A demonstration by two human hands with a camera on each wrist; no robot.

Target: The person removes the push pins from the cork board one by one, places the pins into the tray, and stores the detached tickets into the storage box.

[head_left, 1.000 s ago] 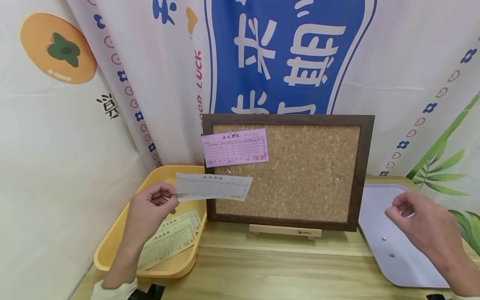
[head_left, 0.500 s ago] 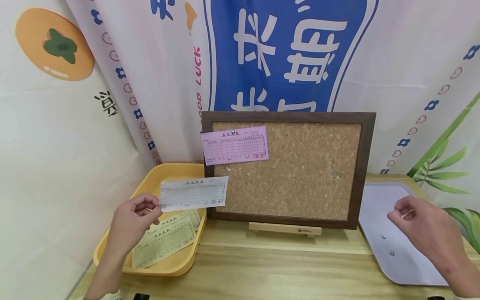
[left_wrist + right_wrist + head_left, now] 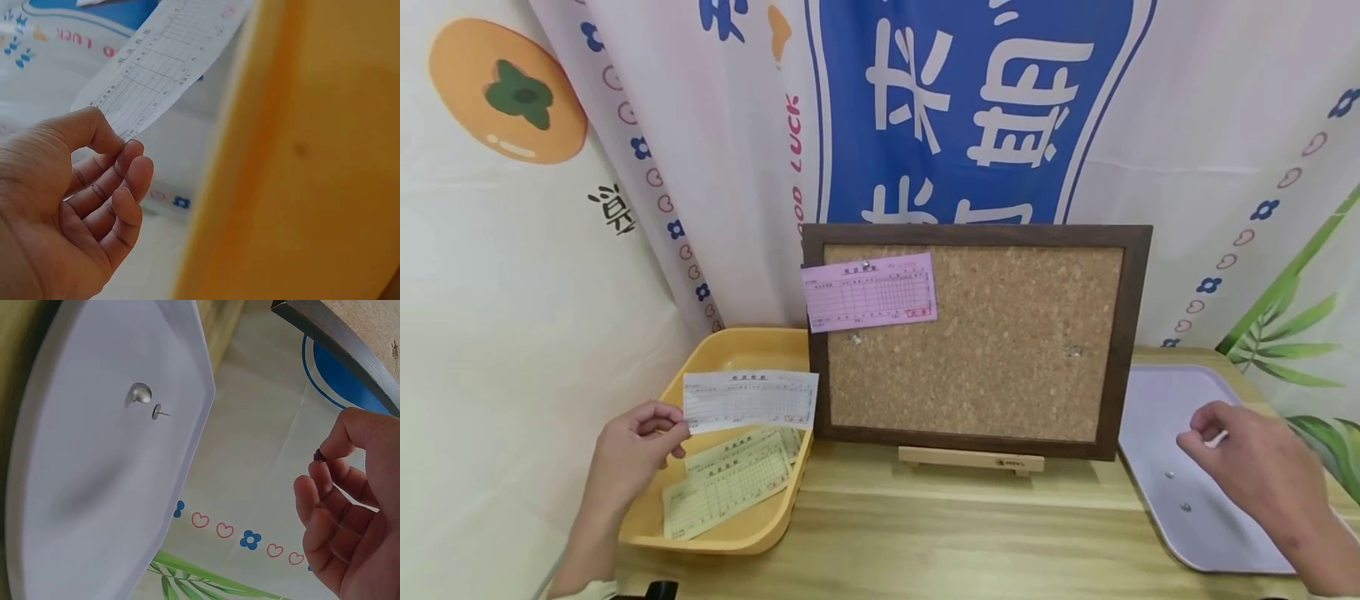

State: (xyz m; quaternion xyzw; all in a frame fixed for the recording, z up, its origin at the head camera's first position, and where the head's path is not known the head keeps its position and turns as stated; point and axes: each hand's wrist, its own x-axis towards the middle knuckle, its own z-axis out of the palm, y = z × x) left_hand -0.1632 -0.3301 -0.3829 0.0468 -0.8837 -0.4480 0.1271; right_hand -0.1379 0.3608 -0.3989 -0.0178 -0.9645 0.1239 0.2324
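Head view: slip in left hand, pin in right

Head view, left side: left hand [image 3: 628, 450] over the yellow tray [image 3: 715, 533], thumb and forefinger pinching the left end of a white slip [image 3: 750, 400]. Slip held flat in the air, above the tray, just left of the cork board [image 3: 976, 342] and not touching it. Under it, in the tray, two yellowish slips [image 3: 730, 483], lying one partly over the other.

Left wrist view: same slip [image 3: 164, 59] caught by its corner between thumb and forefinger tip; other fingers [image 3: 128, 200] loosely curled below, holding nothing. Tray wall [image 3: 300, 156] close at the right, blurred.

Right side: right hand [image 3: 1255, 467] above the grey tray [image 3: 1150, 400], well apart from the board. Right wrist view: thumb and forefinger [image 3: 340, 434] closed on a small dark thing, probably a pin [image 3: 319, 454], too small to tell surely. Remaining fingers half bent. On the grey tray [image 3: 94, 506] two loose pins [image 3: 150, 403], just beside each other.

Board upright on a wooden stand [image 3: 972, 460] on the worktop [image 3: 940, 542]. Pink slip [image 3: 870, 292] pinned at the upper left corner of the cork. Printed curtain [image 3: 970, 108] behind everything.
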